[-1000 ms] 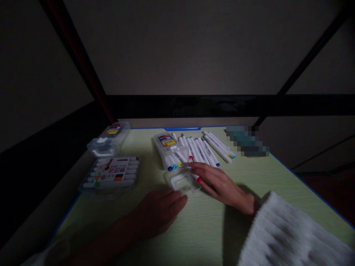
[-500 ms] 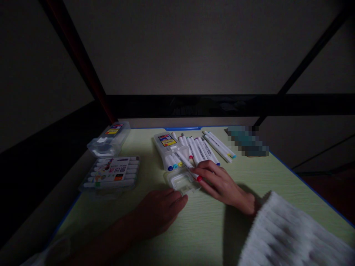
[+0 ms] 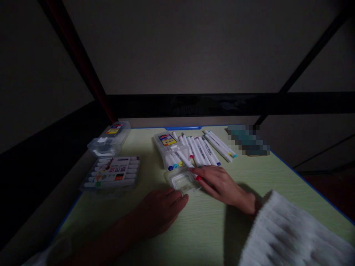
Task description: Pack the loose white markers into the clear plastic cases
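A white marker with a red end [image 3: 185,161] slants into the open front of a clear plastic marker case [image 3: 162,150]. My right hand [image 3: 219,183] is closed on that marker near its red end. Inside the case lie markers with blue, light blue and yellow ends. The case's flipped-down lid [image 3: 173,180] rests on the table in front. At the near edge of the lid, my left hand [image 3: 163,208] has its fingers curled against it. Several loose white markers [image 3: 198,151] lie just beyond my right hand.
A few more markers [image 3: 219,146] lie farther right. On the left are a closed clear case [image 3: 111,138] and a flat clear pack of markers [image 3: 113,171]. A blurred-out flat object [image 3: 248,140] lies at the right edge of the green table [image 3: 199,229].
The red-ended marker has shifted very slightly toward the case, and the fingers of my right hand lie a bit flatter. My left hand stays at the lid.
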`<action>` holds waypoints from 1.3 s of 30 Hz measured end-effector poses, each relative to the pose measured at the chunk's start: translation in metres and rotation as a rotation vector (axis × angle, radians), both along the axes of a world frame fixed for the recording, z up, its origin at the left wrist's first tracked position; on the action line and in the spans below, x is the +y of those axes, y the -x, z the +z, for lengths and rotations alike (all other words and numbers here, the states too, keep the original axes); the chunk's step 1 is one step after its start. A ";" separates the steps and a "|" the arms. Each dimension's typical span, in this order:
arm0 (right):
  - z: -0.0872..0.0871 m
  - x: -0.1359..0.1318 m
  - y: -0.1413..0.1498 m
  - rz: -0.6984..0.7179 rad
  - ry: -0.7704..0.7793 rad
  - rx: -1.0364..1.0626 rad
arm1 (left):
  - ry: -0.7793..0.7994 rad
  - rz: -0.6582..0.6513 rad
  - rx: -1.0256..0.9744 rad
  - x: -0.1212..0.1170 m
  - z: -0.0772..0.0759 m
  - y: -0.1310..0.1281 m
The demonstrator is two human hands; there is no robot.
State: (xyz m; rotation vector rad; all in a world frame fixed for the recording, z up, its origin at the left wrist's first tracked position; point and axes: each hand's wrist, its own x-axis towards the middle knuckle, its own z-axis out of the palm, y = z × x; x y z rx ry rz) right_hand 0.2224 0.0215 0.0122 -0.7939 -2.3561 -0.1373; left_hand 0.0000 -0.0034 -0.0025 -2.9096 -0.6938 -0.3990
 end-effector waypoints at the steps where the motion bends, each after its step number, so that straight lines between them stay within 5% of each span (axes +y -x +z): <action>1: 0.000 0.000 0.000 0.002 0.003 -0.003 | 0.000 -0.007 -0.003 0.000 0.000 0.000; 39: -0.002 0.001 0.000 0.023 0.172 -0.041 | -0.020 -0.030 -0.002 0.002 0.001 -0.001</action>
